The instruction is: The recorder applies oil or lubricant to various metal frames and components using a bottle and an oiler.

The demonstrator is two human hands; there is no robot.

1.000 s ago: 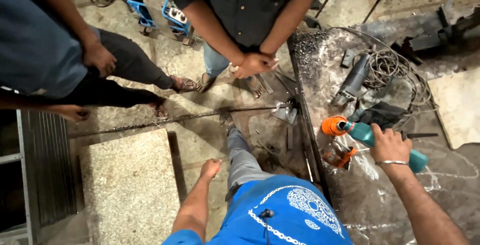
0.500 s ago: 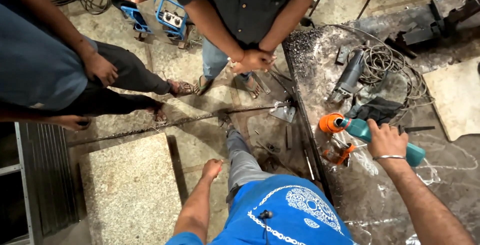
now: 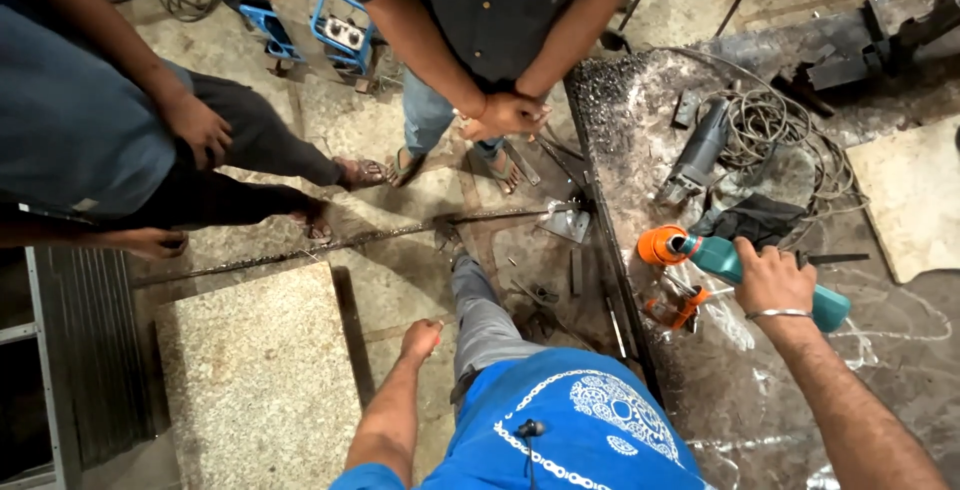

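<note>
My right hand [image 3: 770, 278] grips the body of a teal angle grinder [image 3: 735, 265] with an orange guard [image 3: 662, 246], which lies on the dusty dark workbench [image 3: 790, 390]. A metal bangle circles that wrist. My left hand [image 3: 421, 338] hangs by my side above the floor, fingers loosely curled, holding nothing. My blue patterned shirt and grey trouser leg fill the bottom centre.
Two people stand close: one opposite with clasped hands [image 3: 508, 113], another at the left with a hand [image 3: 200, 128] on a thigh. A long steel rod [image 3: 350, 240] lies across the floor. A second grinder [image 3: 695, 160] with coiled cable, a granite slab [image 3: 255, 370] and a blue machine [image 3: 340, 30] are nearby.
The view has shifted slightly. My right hand stays on the teal grinder, and my left hand has closed a little at my side. The people standing by have barely moved.
</note>
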